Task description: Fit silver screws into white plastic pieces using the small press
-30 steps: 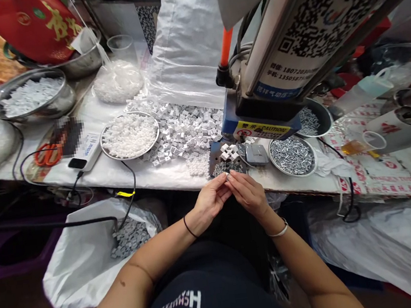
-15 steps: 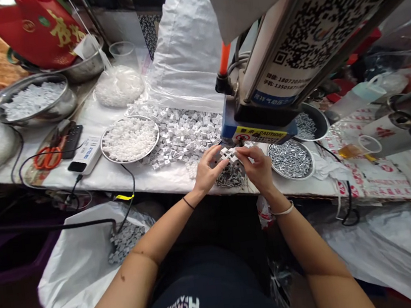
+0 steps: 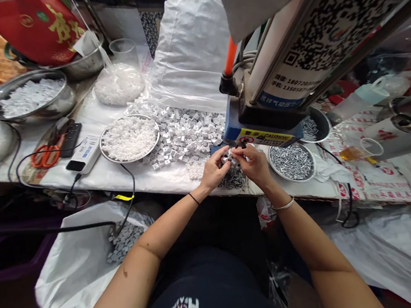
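The small white blocks [image 3: 230, 158] in hand sit low at the front of the press [image 3: 276, 90], just below its yellow label and between the person's two hands. They are pale and square-cornered, clustered close together, with shadowed gaps showing among them; the fingers hide part of them, and their finer details are too small to tell.

The left hand [image 3: 212, 171] comes in at the front left of the press, its thumb and forefinger curved a little apart around the left side of the cluster. The right hand [image 3: 256, 166] is just under the front of the press, thumb and forefinger brought close together at the cluster's right side. I cannot tell whether either hand's fingers grip a block or only touch it.

Below the hands, in front of the press, lies a small dark heap of metal bits [image 3: 234, 178]. To the left of the press, a broad loose pile of similar white blocks [image 3: 187, 131] spreads over the bench [image 3: 156, 179], some showing small dark openings. Farther left of the press stands a round plate [image 3: 109, 156] full of small white pieces [image 3: 129, 137]. Just right of the press, a round bowl [image 3: 314, 165] holds shiny silver pins [image 3: 292, 162].
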A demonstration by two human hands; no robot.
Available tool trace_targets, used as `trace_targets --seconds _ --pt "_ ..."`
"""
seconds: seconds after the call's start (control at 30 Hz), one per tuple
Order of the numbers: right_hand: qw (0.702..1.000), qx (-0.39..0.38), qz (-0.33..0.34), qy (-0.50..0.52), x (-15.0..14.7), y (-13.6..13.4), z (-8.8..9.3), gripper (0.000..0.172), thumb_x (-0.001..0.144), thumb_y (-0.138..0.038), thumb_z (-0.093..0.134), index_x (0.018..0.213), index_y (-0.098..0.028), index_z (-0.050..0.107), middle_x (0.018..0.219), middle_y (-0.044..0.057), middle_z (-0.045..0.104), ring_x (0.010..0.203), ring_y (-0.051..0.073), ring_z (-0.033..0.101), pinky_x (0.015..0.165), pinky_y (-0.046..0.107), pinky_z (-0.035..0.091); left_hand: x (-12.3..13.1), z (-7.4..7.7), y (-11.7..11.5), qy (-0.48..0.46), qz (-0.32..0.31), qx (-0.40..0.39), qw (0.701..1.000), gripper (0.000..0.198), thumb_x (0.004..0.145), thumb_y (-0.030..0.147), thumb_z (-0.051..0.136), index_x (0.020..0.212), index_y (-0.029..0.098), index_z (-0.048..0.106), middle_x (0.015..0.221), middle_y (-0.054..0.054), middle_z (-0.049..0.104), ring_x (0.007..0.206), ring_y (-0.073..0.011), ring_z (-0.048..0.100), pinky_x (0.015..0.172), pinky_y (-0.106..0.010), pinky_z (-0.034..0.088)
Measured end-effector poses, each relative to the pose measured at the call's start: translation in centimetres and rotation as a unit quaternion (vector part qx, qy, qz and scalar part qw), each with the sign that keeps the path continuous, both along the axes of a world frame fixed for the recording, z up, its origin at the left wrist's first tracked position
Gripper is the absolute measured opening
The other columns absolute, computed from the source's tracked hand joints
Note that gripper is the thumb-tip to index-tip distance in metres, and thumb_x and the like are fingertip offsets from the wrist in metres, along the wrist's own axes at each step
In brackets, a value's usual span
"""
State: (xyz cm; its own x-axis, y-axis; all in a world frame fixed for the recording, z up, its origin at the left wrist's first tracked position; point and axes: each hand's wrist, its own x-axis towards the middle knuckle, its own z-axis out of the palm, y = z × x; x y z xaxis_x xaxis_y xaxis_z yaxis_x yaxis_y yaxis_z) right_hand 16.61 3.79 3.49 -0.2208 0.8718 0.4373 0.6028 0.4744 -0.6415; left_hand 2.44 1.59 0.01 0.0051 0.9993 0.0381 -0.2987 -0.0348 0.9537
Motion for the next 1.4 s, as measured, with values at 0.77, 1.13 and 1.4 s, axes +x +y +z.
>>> trace_targets --seconds 0.77,1.13,1.4 --pt "0.984 0.077 0.039 -0.157 1.2 -1.2 -0.5 0.042 0.083 -0.004 0.037 0.115 -0.019 0.060 0.116 0.010 0.064 0.108 0.020 0.058 0.091 0.036 0.049 -1.0 -1.2 2.6 0.075 -0.037 0.083 0.993 0.032 0.071 0.035 0.071 0.095 0.014 0.071 0.109 -0.012 0.067 0.104 -0.0218 0.061 0.094 -0.036 0.046" --pt "0.946 0.026 -0.055 -0.317 7.4 -3.8 -9.1 0.055 0.075 -0.001 0.038 0.129 -0.004 0.049 0.132 0.020 0.052 0.125 0.028 0.044 0.102 0.045 0.041 -1.0 -0.2 2.4 0.087 -0.050 0.040 0.994 0.039 0.066 0.037 0.073 0.096 0.013 0.069 0.103 -0.011 0.067 0.093 -0.0197 0.061 0.085 -0.033 0.048" --pt "0.987 -0.063 -0.149 -0.019 6.9 -3.3 -5.4 0.031 0.085 -0.022 0.043 0.104 -0.021 0.068 0.105 0.007 0.070 0.097 0.021 0.064 0.089 0.040 0.050 -0.3 0.1 2.9 0.129 -0.068 0.069 0.987 0.030 0.068 0.033 0.073 0.090 0.013 0.068 0.099 -0.008 0.063 0.094 -0.0183 0.058 0.085 -0.031 0.045"
